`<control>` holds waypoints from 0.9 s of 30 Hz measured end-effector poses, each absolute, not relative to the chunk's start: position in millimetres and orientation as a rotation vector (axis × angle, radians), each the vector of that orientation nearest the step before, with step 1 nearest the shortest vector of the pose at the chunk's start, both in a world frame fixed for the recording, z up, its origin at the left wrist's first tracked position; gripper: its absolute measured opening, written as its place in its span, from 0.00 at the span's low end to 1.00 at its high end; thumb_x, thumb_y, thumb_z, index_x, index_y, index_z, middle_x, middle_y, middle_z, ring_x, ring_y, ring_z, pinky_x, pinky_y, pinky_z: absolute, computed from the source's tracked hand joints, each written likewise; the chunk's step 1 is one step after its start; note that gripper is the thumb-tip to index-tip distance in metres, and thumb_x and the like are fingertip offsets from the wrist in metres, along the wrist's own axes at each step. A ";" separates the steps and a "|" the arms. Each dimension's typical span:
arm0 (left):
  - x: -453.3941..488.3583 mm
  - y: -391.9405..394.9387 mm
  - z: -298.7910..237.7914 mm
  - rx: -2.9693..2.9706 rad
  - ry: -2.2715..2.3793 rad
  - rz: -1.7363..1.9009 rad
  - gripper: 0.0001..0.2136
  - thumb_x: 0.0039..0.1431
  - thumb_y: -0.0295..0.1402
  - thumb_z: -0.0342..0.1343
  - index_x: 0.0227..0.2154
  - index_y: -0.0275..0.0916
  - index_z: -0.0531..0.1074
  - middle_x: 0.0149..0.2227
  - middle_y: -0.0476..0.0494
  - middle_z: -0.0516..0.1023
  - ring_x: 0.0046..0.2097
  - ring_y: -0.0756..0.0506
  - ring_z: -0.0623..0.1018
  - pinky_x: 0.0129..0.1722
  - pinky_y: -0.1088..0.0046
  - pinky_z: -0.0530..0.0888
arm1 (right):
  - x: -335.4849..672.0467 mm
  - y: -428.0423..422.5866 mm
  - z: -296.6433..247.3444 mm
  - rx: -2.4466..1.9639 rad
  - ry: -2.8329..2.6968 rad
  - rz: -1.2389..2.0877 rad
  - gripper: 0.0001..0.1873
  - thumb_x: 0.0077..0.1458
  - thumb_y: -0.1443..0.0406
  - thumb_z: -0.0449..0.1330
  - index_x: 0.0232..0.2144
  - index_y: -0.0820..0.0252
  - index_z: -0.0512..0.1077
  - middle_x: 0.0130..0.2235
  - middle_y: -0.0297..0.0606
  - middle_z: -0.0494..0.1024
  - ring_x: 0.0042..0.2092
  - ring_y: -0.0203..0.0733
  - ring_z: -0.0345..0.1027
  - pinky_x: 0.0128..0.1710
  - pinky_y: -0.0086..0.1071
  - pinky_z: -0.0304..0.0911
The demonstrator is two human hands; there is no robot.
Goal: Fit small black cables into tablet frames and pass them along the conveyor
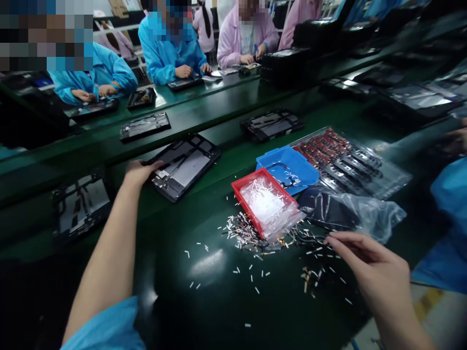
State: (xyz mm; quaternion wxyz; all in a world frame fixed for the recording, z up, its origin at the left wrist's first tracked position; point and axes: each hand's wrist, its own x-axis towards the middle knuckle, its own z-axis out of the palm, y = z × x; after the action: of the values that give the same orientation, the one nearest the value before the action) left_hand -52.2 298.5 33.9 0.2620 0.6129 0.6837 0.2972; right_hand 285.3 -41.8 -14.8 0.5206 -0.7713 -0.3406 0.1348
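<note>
My left hand (pixel 140 171) reaches forward and grips the near left corner of an open tablet chassis (pixel 184 165) lying on the green bench. My right hand (pixel 368 262) hovers at the right, fingers pinched together over a scatter of thin black wires with gold ends (pixel 251 233). What the pinch holds is too small to make out. A red tray (pixel 243 189) with white plastic slivers in a clear bag lies between the hands. Behind it is a blue tray (pixel 292 167) holding a black cable.
A clear blister sheet of red and black parts (pixel 346 160) lies at the right, with a crumpled plastic bag (pixel 365 211) in front of it. More tablet chassis (pixel 145 125) (pixel 272 124) sit on the conveyor. People in blue and pink coats work across the line.
</note>
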 end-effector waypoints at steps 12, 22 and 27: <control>-82.2 100.9 73.1 0.977 1.667 1.109 0.12 0.34 0.26 0.65 0.26 0.32 0.71 0.25 0.49 0.74 0.26 0.52 0.73 0.27 0.82 0.71 | 260.4 -59.2 -7.2 -1.514 -0.823 0.669 0.10 0.36 0.58 0.72 0.23 0.54 0.78 0.22 0.34 0.78 0.22 0.38 0.71 0.19 0.28 0.65; -80.2 -137.4 -15.3 0.643 1.411 0.888 0.26 0.34 0.45 0.72 0.37 0.44 0.70 0.31 0.46 0.80 0.32 0.43 0.80 0.34 0.71 0.75 | 201.5 -48.8 -0.6 -1.403 -1.103 0.875 0.13 0.40 0.56 0.70 0.25 0.57 0.76 0.24 0.34 0.78 0.26 0.36 0.71 0.25 0.28 0.66; -92.4 -128.7 1.2 1.243 1.660 0.571 0.14 0.47 0.47 0.63 0.32 0.43 0.74 0.18 0.49 0.71 0.21 0.45 0.71 0.22 0.72 0.66 | 162.7 -38.9 5.8 -1.311 -1.242 1.050 0.09 0.43 0.61 0.69 0.27 0.59 0.76 0.26 0.35 0.78 0.28 0.37 0.73 0.26 0.29 0.67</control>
State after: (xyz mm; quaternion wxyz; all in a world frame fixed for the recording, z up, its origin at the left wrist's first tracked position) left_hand -92.4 -128.7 1.2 0.4753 0.5085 0.6790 0.2334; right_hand 162.7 -38.9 5.8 0.5025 -0.5426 -0.5140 0.4346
